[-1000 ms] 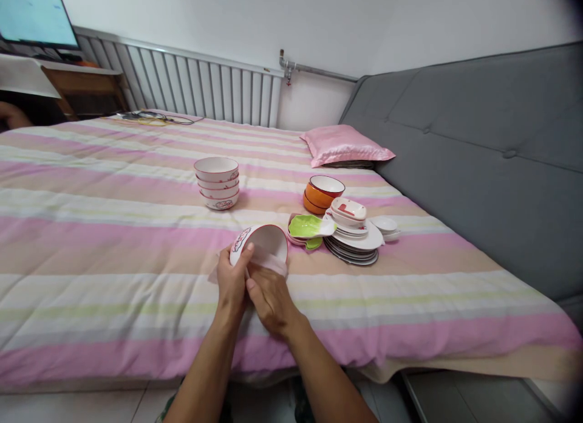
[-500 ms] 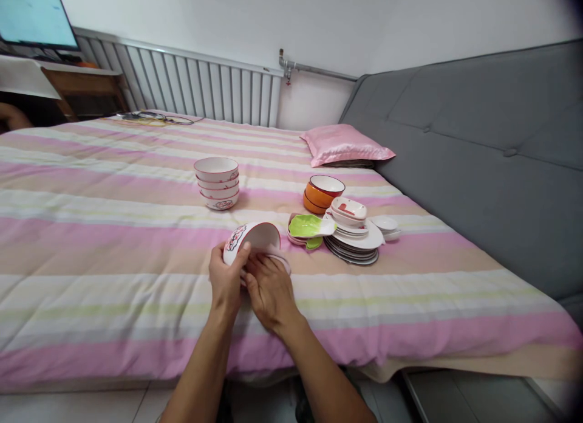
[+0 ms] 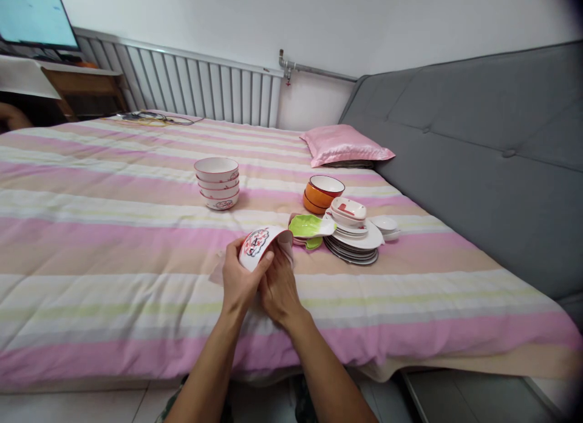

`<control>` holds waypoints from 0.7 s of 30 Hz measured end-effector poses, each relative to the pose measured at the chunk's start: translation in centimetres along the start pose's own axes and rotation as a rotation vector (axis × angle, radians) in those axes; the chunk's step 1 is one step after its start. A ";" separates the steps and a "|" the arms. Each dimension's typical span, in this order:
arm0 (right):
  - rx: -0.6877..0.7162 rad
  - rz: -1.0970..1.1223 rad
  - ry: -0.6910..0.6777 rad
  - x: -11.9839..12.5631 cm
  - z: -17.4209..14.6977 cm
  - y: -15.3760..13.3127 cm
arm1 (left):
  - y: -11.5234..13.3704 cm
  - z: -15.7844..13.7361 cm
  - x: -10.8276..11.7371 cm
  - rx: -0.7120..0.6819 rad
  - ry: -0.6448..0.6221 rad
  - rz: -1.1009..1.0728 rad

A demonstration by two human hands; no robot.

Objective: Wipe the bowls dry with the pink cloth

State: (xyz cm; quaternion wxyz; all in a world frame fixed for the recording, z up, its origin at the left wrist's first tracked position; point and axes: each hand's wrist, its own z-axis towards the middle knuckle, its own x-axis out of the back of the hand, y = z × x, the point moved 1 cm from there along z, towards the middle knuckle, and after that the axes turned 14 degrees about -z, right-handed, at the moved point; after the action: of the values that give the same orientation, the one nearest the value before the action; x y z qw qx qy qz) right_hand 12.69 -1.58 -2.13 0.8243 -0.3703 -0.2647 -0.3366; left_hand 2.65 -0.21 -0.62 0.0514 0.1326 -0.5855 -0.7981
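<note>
patterned bowl (image 3: 257,244): tilted on its side, in hand over the bed (image 3: 136,326) | left hand (image 3: 238,277): grip pinching the bowl's wall, thumb at the rim | right hand (image 3: 279,283): fingers inside the bowl against pale cloth (image 3: 286,244), grip closure cannot be told | near right: green leaf-shaped dish (image 3: 304,226), plate stack (image 3: 350,253) | beyond: bowl stack (image 3: 219,202), orange bowls (image 3: 317,197)

I see a bed cover striped in pink, white, beige and pale green (image 3: 113,244) in front of me. On it, a shiny pink pillow (image 3: 348,144) lies near the grey padded headboard with buttons (image 3: 478,143) on my right. Beyond stands a pale ribbed radiator (image 3: 182,85) beside a grey metal pipe (image 3: 323,71). Far to my left, I see a lit flat monitor (image 3: 34,16) above a brown wooden desk (image 3: 82,81).
</note>
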 end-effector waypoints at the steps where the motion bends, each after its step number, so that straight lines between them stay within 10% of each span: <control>1: -0.005 0.011 0.005 0.1 0.1 0.0 | 0.0 0.0 0.0 -0.004 -0.007 0.002; 21: 0.180 0.188 -0.099 1.2 -0.1 -2.0 | -0.3 0.6 0.9 0.103 0.033 -0.138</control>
State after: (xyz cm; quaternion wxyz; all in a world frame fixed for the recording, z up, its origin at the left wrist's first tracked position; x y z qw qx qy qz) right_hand 11.94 -3.03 -0.50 0.8681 -0.3342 -0.2983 -0.2141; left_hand 1.59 0.25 -0.88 -0.0009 0.1884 -0.6144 -0.7661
